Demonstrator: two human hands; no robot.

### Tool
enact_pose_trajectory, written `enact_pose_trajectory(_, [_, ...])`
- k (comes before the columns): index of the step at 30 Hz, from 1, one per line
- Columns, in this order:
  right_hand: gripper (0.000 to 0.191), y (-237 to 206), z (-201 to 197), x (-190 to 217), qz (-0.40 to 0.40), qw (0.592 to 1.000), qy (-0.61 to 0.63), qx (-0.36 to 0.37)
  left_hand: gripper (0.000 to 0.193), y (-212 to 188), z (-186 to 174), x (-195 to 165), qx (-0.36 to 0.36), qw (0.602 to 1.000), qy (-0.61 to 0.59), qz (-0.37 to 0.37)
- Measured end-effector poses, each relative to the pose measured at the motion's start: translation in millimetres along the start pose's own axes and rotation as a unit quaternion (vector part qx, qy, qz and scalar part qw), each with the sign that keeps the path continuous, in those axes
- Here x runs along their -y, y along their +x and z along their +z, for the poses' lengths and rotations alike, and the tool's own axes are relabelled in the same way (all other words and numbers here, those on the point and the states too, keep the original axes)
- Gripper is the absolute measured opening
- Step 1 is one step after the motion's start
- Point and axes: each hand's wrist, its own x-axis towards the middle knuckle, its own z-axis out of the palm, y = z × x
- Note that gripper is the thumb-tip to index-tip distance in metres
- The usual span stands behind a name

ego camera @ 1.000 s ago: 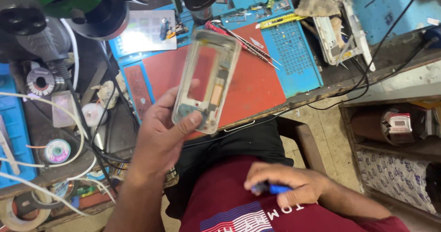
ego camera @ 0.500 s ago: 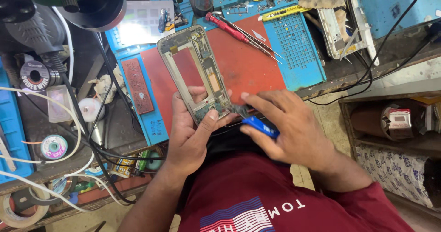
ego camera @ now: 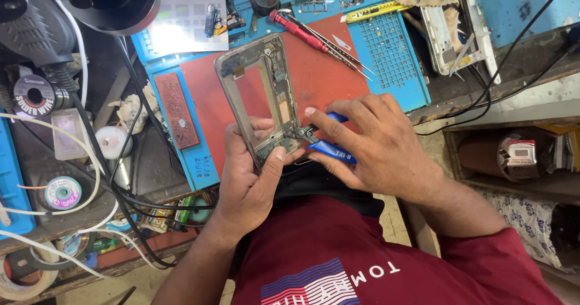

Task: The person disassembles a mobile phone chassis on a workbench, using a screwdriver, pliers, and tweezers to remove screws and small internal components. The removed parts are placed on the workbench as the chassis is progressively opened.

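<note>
From where I watch, the left hand (ego camera: 251, 178) has its fingers curled shut around the lower end of a phone mid-frame (ego camera: 261, 96), thumb pressed on the bottom edge, holding it tilted above the red work mat (ego camera: 326, 75) just past the person's lap. The right hand (ego camera: 377, 148) is closed around blue-handled cutting pliers (ego camera: 320, 143), whose dark tip meets the frame's bottom corner at about 5 o'clock from the frame's middle. To do this nip well, I judge the frame should be braced steady by the left thumb, the plier tip kept shallow and square to the edge, and the squeeze gentle, since the thin metal rail could bend or a small part could fly off. The frame itself is a silvery-grey rectangular shell with rounded corners, a large open window on its left half showing the mat through it, and small gold and dark fittings down its right half. At 1 o'clock from the frame lies a red-handled screwdriver (ego camera: 299, 30); further right at 2 o'clock a blue gridded mat (ego camera: 386, 51). A solder wire spool (ego camera: 33, 96) sits at 9 o'clock.
</note>
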Motion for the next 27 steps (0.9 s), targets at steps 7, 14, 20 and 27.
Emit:
enact_pose_trajectory(7, [0.062, 1, -2, -10, -0.038, 0.999, -0.021, 0.029, 0.033, 2, -4, 1, 0.012, 1.000, -0.004, -0.007])
enact_pose_trajectory(14, [0.063, 5, -1, -18, -0.056, 0.998, 0.002, 0.025, 0.032, 7, -7, -1, 0.031, 0.999, 0.028, -0.010])
enact_pose_trajectory(20, [0.060, 3, 1, -18, -0.031, 0.998, 0.039, 0.032, 0.034, 11, -9, -4, 0.052, 0.998, -0.001, -0.024])
enact_pose_trajectory(27, [0.064, 7, -1, -20, -0.056, 0.996, 0.040, 0.049, 0.036, 12, -8, -6, 0.058, 0.998, -0.009, -0.031])
